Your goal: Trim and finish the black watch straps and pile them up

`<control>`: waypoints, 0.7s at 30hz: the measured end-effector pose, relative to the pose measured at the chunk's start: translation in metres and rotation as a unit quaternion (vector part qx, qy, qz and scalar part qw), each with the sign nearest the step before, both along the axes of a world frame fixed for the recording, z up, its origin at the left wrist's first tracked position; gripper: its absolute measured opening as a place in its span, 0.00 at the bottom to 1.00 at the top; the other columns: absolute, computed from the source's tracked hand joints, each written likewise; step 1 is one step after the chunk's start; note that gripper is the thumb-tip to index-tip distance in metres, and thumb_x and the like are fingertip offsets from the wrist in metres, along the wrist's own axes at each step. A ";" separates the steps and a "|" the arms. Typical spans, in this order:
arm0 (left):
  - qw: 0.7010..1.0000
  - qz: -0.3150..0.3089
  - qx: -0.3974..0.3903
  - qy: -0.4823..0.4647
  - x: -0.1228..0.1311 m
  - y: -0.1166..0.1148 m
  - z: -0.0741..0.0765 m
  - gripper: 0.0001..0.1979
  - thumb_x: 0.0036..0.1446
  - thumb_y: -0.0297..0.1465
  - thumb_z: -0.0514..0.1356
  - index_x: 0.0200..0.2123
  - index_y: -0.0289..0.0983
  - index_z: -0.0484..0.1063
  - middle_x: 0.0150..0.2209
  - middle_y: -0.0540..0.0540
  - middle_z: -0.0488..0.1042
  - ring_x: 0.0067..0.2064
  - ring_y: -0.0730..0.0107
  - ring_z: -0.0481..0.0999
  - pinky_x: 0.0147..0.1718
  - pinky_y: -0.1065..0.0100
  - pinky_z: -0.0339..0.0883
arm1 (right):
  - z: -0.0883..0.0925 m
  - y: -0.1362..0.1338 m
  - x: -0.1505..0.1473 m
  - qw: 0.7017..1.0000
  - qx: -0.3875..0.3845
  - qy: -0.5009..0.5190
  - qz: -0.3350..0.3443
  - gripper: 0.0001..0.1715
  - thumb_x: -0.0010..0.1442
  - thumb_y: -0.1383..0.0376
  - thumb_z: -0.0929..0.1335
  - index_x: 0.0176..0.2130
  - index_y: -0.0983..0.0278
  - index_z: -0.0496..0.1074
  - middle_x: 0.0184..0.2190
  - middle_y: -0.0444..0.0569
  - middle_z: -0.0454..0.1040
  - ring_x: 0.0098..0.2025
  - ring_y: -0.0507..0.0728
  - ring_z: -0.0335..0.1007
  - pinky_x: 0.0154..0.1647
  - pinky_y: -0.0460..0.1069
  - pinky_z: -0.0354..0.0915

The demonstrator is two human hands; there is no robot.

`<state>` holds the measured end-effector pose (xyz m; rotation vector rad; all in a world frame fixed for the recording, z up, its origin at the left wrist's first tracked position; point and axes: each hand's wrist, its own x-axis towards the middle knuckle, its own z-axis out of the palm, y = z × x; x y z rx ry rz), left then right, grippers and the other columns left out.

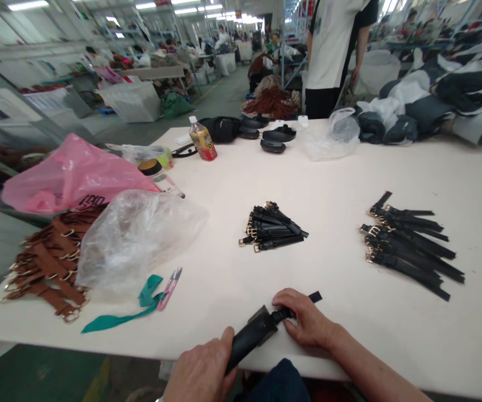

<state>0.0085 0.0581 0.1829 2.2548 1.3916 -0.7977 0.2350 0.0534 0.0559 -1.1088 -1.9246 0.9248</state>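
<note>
My left hand [203, 365] is wrapped round a thick black tube-like piece [252, 337] near the table's front edge. From its far end comes a narrow black strap [315, 297], which my right hand [305, 321] pinches between thumb and fingers, with the strap's tip sticking out past them. Beyond my hands lies a fanned pile of short black buckle straps [275, 226] with gold buckles. A second, more spread group of black buckle straps [412, 245] rests to the right. How the strap joins the tube-like piece is hard to make out.
On the left of the white table [224, 268] are brown straps [52, 262], a clear plastic bag [136, 240], a pink bag [77, 173], pink thread snips [169, 290] and a green ribbon [119, 321]. A drink bottle [203, 139] stands behind. Across the table stands a person [333, 50].
</note>
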 end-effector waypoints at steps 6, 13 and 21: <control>1.000 -0.006 0.015 -0.003 0.001 0.005 -0.004 0.23 0.53 0.30 0.49 0.55 0.39 0.56 0.40 0.42 0.75 0.42 0.57 0.73 0.41 0.56 0.65 | -0.003 0.000 0.000 1.000 0.014 0.011 -0.015 0.26 0.43 0.74 0.63 0.45 0.63 0.64 0.42 0.53 0.68 0.45 0.59 0.64 0.46 0.55 0.61; 1.000 0.006 0.005 0.000 -0.013 0.006 -0.006 0.24 0.53 0.30 0.50 0.55 0.40 0.56 0.43 0.42 0.74 0.44 0.59 0.72 0.43 0.58 0.64 | 0.001 -0.001 -0.001 1.000 0.003 -0.004 -0.010 0.21 0.44 0.75 0.63 0.40 0.63 0.66 0.42 0.52 0.68 0.45 0.58 0.64 0.46 0.54 0.62; 1.000 -0.009 0.013 -0.022 -0.005 0.011 -0.003 0.23 0.52 0.31 0.49 0.53 0.39 0.58 0.40 0.43 0.75 0.42 0.56 0.73 0.40 0.55 0.66 | 0.001 -0.002 0.000 1.000 -0.018 -0.001 -0.026 0.19 0.44 0.75 0.63 0.39 0.63 0.66 0.42 0.52 0.67 0.45 0.58 0.64 0.44 0.53 0.63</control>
